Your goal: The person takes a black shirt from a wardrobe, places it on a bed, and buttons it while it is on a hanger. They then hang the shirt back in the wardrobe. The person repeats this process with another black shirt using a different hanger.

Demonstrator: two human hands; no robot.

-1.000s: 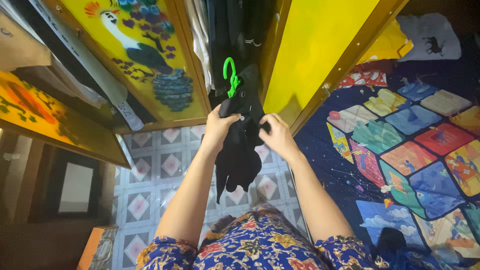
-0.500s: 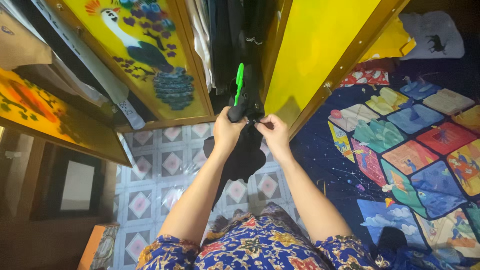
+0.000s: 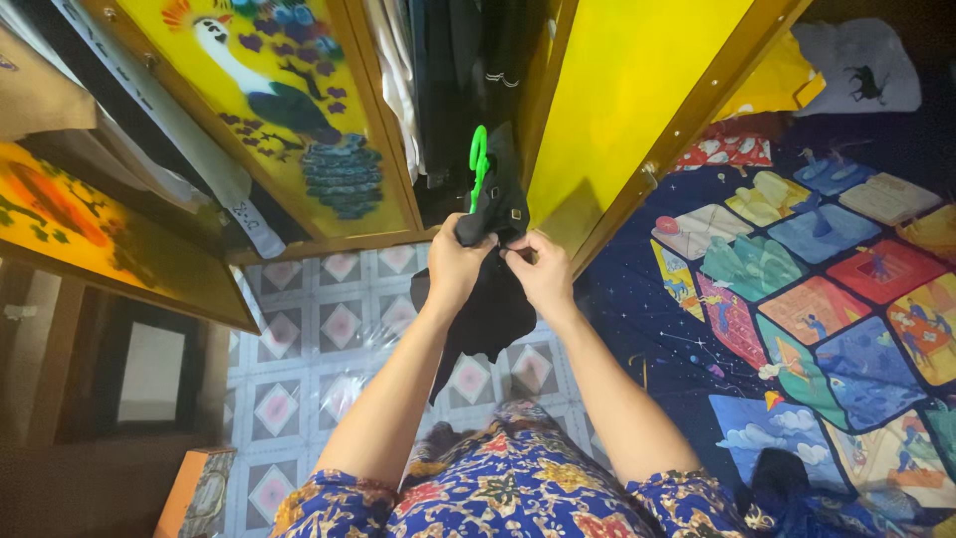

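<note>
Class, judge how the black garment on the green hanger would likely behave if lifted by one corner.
The black garment probably flops: it sags in loose folds below both hands. It looks light, since left hand and right hand pinch it easily. The green hanger likely stays stiff.

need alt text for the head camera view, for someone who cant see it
Seen from above, a person's left hand and right hand grip a black garment on a green hanger in front of an open wardrobe with yellow doors. Below are a patterned tile floor and, at right, a colourful bedspread.
</note>
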